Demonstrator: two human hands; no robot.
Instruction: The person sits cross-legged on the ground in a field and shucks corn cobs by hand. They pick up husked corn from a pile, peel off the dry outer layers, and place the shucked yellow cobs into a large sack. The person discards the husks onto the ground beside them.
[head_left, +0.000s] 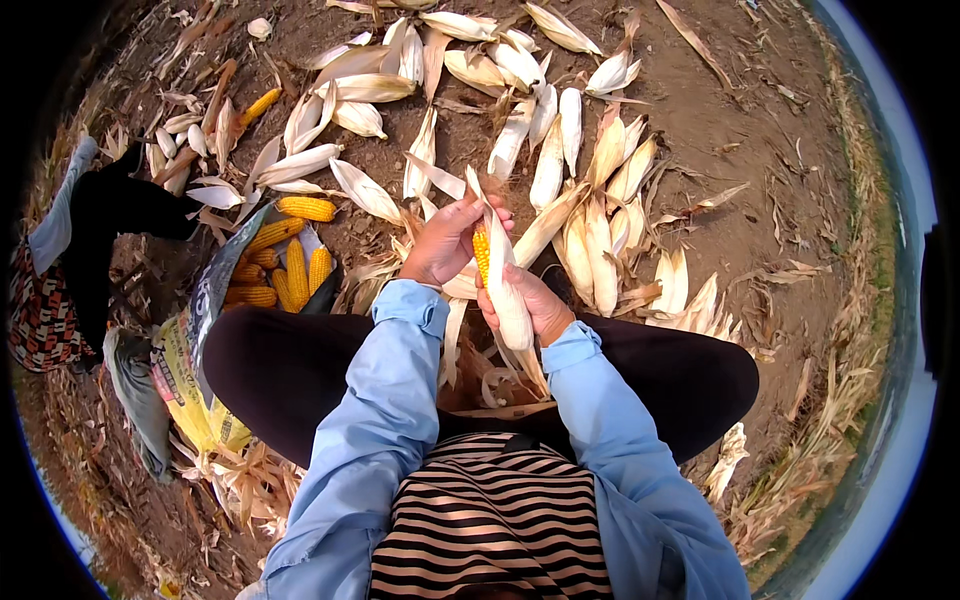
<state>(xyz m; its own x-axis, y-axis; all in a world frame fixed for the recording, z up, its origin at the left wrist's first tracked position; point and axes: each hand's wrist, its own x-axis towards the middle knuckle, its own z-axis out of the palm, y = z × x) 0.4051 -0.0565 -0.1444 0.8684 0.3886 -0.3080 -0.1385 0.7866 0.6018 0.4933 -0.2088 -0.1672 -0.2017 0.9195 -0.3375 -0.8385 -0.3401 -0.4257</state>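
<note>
Between my two hands is a partly husked ear of corn, its pale dry husk split so that a strip of yellow kernels shows. My left hand grips the husk near the silk end, where brown silk sticks out. Lower down, my right hand holds the ear around its husk-covered lower part, with the rounded base pointing towards me. Loose husk strips hang and lie below, between my legs. Just past my hands, unhusked ears lie on the soil.
Left of my knee, an open printed sack holds several bare yellow cobs. Another person in dark clothing sits at the far left. More husked-over ears are scattered ahead. A husk pile lies by my right knee.
</note>
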